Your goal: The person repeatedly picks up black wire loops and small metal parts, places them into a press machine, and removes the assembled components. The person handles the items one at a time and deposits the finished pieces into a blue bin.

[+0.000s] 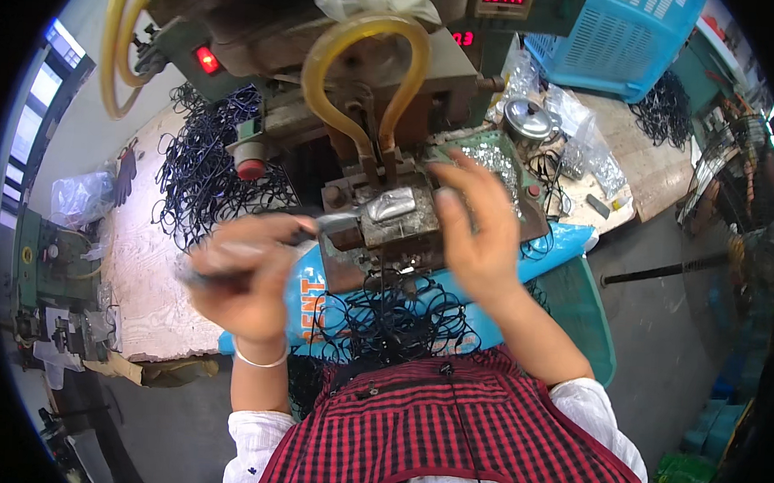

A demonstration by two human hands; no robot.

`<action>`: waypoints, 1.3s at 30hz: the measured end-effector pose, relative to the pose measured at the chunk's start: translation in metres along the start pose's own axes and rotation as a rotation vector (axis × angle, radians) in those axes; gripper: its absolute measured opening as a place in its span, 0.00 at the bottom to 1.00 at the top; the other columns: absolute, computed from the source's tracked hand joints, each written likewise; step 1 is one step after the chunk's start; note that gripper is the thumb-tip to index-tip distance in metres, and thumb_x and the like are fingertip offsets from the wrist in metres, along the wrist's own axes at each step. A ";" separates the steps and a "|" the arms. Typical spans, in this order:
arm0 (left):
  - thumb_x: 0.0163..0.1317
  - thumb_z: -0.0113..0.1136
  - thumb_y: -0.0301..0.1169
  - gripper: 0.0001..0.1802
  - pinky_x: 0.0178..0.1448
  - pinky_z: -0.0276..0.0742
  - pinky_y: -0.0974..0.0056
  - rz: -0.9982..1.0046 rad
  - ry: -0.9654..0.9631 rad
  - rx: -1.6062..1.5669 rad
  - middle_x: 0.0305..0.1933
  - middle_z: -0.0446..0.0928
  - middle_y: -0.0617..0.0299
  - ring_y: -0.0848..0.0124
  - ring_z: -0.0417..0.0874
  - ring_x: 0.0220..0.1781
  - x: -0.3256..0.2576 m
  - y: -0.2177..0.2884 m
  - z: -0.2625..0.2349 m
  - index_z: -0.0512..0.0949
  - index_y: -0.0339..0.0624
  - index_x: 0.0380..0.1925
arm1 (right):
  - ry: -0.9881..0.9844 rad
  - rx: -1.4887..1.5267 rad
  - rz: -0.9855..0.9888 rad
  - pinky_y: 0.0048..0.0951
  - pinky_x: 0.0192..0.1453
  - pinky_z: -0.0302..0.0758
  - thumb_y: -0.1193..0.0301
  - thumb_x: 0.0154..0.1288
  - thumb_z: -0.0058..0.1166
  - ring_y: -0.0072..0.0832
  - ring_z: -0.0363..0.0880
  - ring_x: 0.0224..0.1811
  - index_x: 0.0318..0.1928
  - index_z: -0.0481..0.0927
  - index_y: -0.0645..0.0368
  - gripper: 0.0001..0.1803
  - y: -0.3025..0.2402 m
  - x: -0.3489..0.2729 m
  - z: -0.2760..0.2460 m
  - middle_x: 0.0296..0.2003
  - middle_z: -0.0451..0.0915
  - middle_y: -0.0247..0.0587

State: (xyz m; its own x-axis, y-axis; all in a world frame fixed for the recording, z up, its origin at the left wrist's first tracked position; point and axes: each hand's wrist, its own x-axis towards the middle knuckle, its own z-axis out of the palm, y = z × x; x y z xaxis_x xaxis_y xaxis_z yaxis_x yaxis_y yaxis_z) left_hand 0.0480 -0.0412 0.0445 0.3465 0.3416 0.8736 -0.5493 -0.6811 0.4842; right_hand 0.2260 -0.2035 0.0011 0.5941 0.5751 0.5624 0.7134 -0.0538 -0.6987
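Note:
Blurred by motion, my left hand [243, 274] is closed on a slim dark tool with a flat metal end [336, 219]; its exact kind is unclear. The metal end points at the worn metal block [396, 229] of a bench press [376, 103]. A shiny silver piece [391, 205] lies on top of that block. On the block's right side is my right hand [482, 233], its fingers apart and nothing visible in them. Black cord loops [392, 319] hang over a blue plastic sheet [496, 320] between the press and my lap.
Small shiny metal bits fill a green tray [481, 155] beside the press. A red button [251, 169] and a heap of black cords [208, 182] are at left. A lidded metal pot [530, 120] and a blue crate [620, 44] stand at right. Yellow tubing [315, 66] loops above the block.

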 end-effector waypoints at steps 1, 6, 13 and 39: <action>0.59 0.68 0.18 0.12 0.37 0.84 0.61 0.073 -0.126 0.100 0.45 0.87 0.45 0.61 0.86 0.32 -0.004 0.002 0.001 0.78 0.39 0.41 | 0.059 -0.276 -0.089 0.48 0.67 0.73 0.69 0.63 0.66 0.51 0.77 0.65 0.52 0.84 0.60 0.17 0.034 0.000 -0.004 0.56 0.81 0.58; 0.49 0.74 0.24 0.11 0.40 0.88 0.63 0.357 -0.489 0.390 0.48 0.87 0.57 0.70 0.82 0.32 -0.015 0.003 0.028 0.81 0.43 0.31 | 0.024 -0.619 0.061 0.54 0.64 0.73 0.69 0.57 0.69 0.52 0.70 0.70 0.40 0.85 0.57 0.12 0.110 -0.015 -0.019 0.60 0.78 0.54; 0.48 0.74 0.25 0.12 0.44 0.89 0.61 0.442 -0.571 0.433 0.48 0.86 0.58 0.70 0.81 0.33 -0.016 -0.005 0.026 0.78 0.45 0.28 | 0.137 -0.329 0.090 0.45 0.55 0.76 0.71 0.57 0.67 0.48 0.81 0.52 0.36 0.83 0.59 0.08 0.115 -0.009 -0.011 0.43 0.83 0.49; 0.58 0.63 0.23 0.11 0.55 0.79 0.55 -0.235 -0.843 1.126 0.60 0.82 0.59 0.55 0.80 0.47 -0.135 -0.104 -0.175 0.84 0.44 0.41 | 0.135 0.223 0.451 0.25 0.48 0.79 0.77 0.62 0.68 0.22 0.85 0.39 0.43 0.90 0.62 0.09 0.075 -0.014 -0.017 0.37 0.89 0.37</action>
State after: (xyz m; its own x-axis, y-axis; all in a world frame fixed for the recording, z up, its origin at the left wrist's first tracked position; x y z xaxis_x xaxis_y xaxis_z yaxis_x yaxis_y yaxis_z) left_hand -0.0748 0.0971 -0.1151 0.9039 0.3078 0.2970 0.3321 -0.9426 -0.0341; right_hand 0.2776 -0.2300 -0.0516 0.8772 0.4240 0.2251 0.2876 -0.0886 -0.9537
